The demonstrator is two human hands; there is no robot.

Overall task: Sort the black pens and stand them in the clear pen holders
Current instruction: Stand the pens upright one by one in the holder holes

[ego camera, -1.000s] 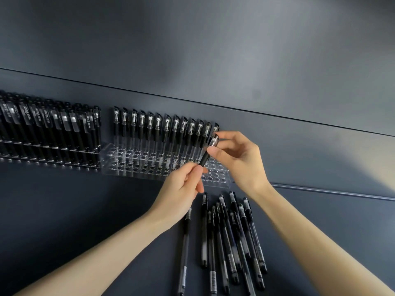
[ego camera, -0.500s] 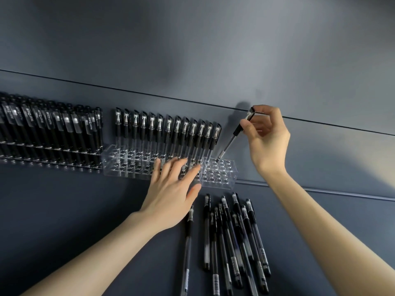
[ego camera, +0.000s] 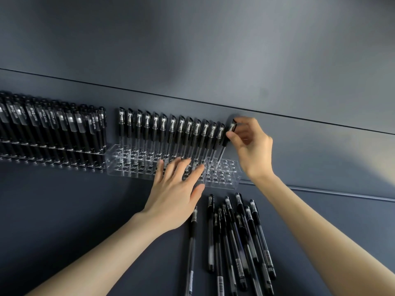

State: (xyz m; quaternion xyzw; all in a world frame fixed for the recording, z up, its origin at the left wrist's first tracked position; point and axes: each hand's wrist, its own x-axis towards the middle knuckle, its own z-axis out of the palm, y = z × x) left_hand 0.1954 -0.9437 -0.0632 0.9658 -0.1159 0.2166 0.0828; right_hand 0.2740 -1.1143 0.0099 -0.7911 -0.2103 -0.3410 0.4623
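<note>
right grip [ego camera: 250, 146] pinches the black pen [ego camera: 226, 139] by its cap, tip slanting down-left at the clear pen holder [ego camera: 222, 182]; flat left grip [ego camera: 175, 195] presses its top.

The tabletop [ego camera: 64, 210] is dark slate blue. The pen holder [ego camera: 128, 167] is clear, patterned with rows of round holes. Its standing pens [ego camera: 163, 124] are black with silvery caps; the loose pens [ego camera: 210, 231] look the same, with what may be pale labels on their barrels.
</note>
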